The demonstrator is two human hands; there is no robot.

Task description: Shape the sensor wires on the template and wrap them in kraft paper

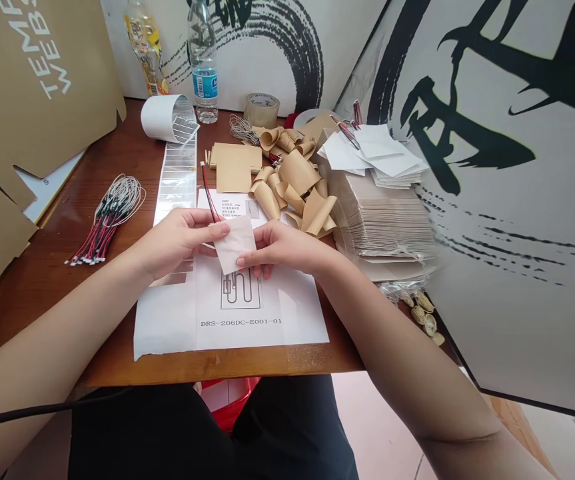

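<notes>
Tan paper square [234, 244] above a printed drawing [262, 313], pinched at its left edge by my left hand [177, 241], at its right edge by my right hand [282, 248], red-and-black wire [208, 193] running in behind my left hand

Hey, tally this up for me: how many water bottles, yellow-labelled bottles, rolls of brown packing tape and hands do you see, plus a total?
Water bottle: 1
Yellow-labelled plastic bottle: 1
Roll of brown packing tape: 1
Hands: 2, the left hand and the right hand
Total: 5
</notes>
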